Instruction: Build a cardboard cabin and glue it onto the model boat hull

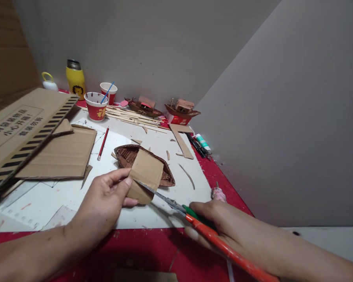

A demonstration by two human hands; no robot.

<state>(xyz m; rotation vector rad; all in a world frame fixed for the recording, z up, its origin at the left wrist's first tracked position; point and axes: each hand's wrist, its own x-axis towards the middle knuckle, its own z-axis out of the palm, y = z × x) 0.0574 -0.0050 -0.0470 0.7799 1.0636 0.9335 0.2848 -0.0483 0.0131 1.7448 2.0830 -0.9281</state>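
From where I stand, the left hand (101, 199) has the bent card (148, 166) pinched between thumb and fingers, at about eight o'clock from the open brown boat (126, 156). The card covers the boat's middle from this side; I can't tell whether the two touch. The right hand (227, 220), at four o'clock, is wrapped round the orange and green handles of the scissors (179, 208). Their blades lie across the card's near part, the tip close by the left thumb; how far they are parted I can't make out.

The boat sits on a white board (194, 184) strewn with scraps (168, 155), over a red cloth (153, 250). Reckoning from the boat, a red pencil (103, 143) lies at ten o'clock and a cardboard sheet (61, 154) at nine. A paint-stained cup (91, 105) and the yellow bottle (71, 80) stand at eleven, thin sticks (132, 116) and one finished-looking model (141, 108) lie towards twelve, and a second model (179, 112) is at one.
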